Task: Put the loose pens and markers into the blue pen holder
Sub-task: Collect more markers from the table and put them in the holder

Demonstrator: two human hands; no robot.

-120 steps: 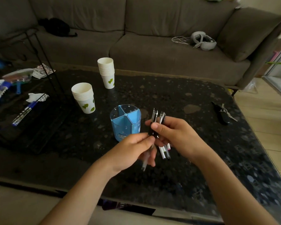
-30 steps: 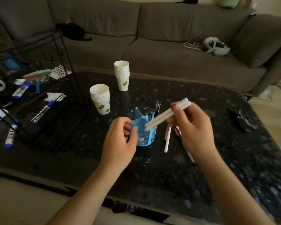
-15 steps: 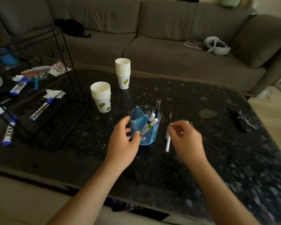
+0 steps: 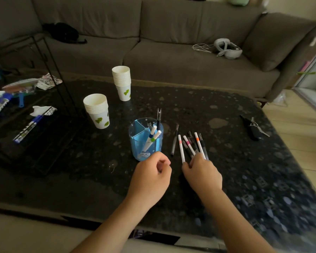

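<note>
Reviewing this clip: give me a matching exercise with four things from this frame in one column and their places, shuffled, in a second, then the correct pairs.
Things:
1. white markers with blue and green bands
2. lone dark pen
3. keys
4. white headset

Places:
A. on the sofa seat
B. far right of the table
C. standing in the blue pen holder
D. lying on the table between holder and pen pile

Pairs: 1-C, 2-D, 3-B, 4-A

- Dark speckled table (image 4: 226, 179).
- Blue pen holder (image 4: 146, 141) stands near the middle.
- Loose pens (image 4: 191, 145) lie fanned just right of it.
- Two paper cup stacks (image 4: 97, 110) stand behind.
- Keys (image 4: 253, 126) lie far right.
</note>
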